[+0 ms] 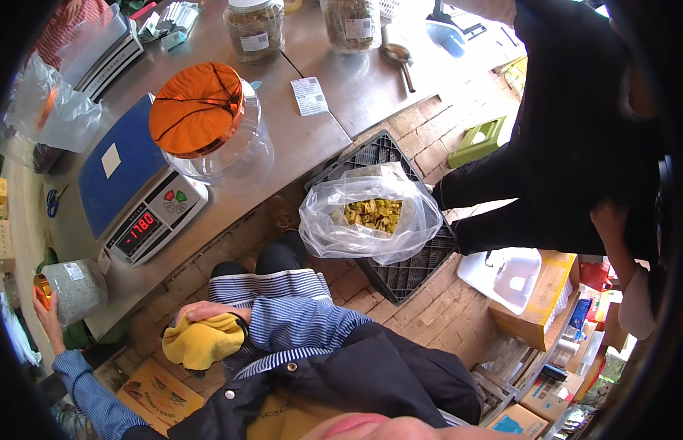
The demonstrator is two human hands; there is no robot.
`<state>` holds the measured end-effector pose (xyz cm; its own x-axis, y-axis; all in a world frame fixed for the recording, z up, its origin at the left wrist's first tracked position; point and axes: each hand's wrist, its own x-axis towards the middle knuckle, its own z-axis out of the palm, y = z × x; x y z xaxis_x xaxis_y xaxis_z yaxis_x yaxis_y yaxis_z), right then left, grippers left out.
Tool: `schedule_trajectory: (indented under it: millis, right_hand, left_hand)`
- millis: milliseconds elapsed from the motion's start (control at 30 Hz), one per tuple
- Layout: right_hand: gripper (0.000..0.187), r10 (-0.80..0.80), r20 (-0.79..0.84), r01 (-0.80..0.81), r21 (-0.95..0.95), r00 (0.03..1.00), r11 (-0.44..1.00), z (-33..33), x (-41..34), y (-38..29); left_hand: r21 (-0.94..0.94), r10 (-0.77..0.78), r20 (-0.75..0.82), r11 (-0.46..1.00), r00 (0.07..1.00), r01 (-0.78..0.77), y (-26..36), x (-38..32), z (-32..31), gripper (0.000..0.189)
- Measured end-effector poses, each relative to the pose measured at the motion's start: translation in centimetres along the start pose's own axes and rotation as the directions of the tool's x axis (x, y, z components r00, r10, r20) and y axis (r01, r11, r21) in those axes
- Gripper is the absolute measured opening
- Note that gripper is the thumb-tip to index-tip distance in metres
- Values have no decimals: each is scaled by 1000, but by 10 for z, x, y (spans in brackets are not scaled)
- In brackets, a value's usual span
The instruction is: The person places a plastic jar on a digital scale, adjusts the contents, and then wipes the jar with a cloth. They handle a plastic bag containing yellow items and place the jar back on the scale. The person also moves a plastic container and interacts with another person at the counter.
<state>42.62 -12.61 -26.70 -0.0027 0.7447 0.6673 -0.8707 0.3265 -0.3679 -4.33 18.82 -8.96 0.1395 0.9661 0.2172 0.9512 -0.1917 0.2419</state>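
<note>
At the table's near left end, my left hand (pixel 49 316) grips the gold lid (pixel 43 290) of a clear jar (pixel 80 294) with pale grey-green contents and a printed label. My right hand (pixel 201 311), above my lap, holds a bunched yellow cloth (pixel 204 341). Beyond the jar is a digital scale (pixel 118 170) with a blue platform and a lit red display. Partly over the scale's far side stands a large clear jar (pixel 253 146), its top covered in orange fabric (pixel 195 110) tied with dark cord.
Beside the steel table (pixel 226 212), an open plastic bag (pixel 319 220) of dried yellow-green pieces (pixel 374 214) rests on a black crate (pixel 385 280). Another person (pixel 567 126) stands to the right. Scissors (pixel 54 202), a metal scoop (pixel 397 58) and label sheets (pixel 309 96) lie on the table.
</note>
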Motion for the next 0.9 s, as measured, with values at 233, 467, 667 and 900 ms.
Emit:
schedule_trajectory:
  millis: [233,467,667,900]
  right_hand:
    - [37,270,-21,-254,277,962,927,-8,-24,32]
    - [41,-264,-68,259,-74,962,963,8,0,14]
    - [39,173,-141,-126,292,975,948,7,-15,25]
    - [33,605,-84,-492,498,792,714,9,0,-4]
  left_hand:
    - [8,-1,-6,1000,1000,1,-15,-3,0,72]
    - [-97,-26,5,995,1000,26,-8,-3,-1,71]
    - [-55,25,-7,998,1000,-25,-10,-6,-4,69]
    - [-52,49,-12,997,999,-49,-12,-7,-4,69]
